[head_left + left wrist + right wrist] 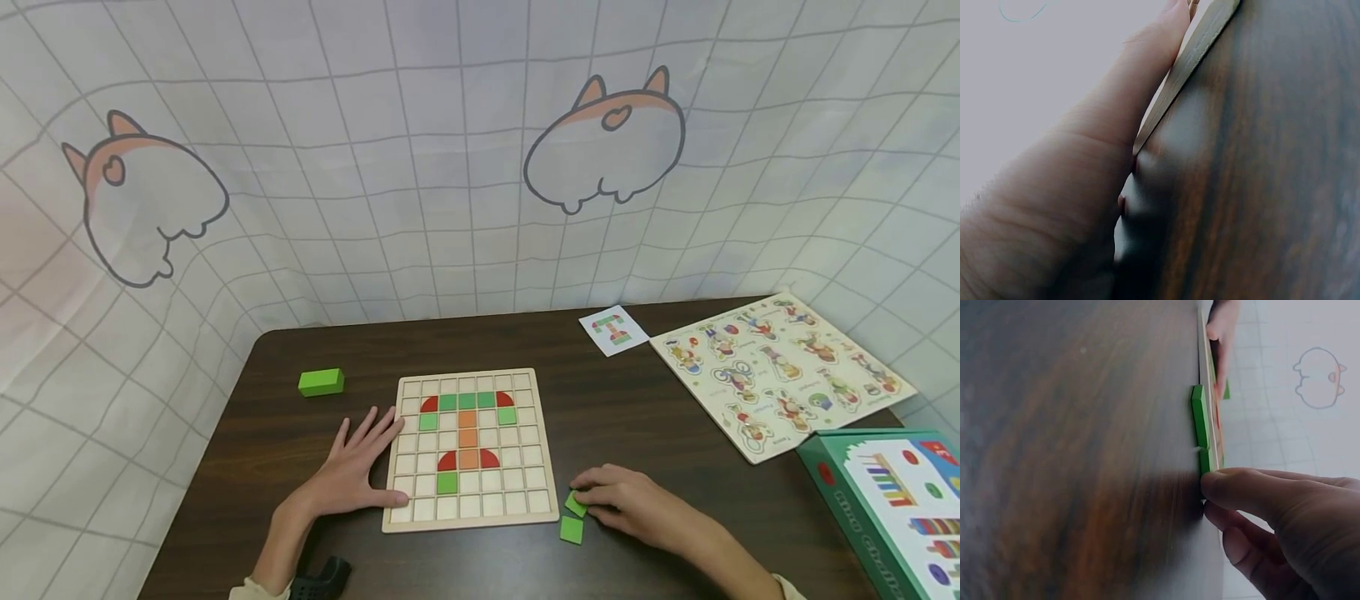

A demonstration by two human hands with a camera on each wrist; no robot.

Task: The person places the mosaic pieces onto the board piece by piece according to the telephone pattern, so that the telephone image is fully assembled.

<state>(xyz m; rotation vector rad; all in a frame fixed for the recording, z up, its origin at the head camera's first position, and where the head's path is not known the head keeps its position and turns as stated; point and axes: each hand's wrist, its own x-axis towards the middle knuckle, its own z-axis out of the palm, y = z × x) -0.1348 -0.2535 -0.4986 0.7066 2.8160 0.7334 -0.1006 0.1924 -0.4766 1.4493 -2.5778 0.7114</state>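
Observation:
A wooden grid board (495,505) lies on the table with red quarter-round, green and orange tiles set in some of its cells. My left hand (348,475) is spread along the board's left side, thumb and fingertips resting on its edge. In the left wrist view the thumb lies against the board's side (1188,65). Off the board's lower right corner, my right hand (633,504) pinches a green square tile (575,505), partly covered by the fingers. Another green square tile (572,530) lies flat just in front of it; both show edge-on in the right wrist view.
A green block (321,382) stands at the back left. Behind the board to the right lies a small pattern card (613,330), touching a large picture board (780,375). A green toy box (885,508) occupies the right edge. A patterned curtain (465,167) hangs behind the table.

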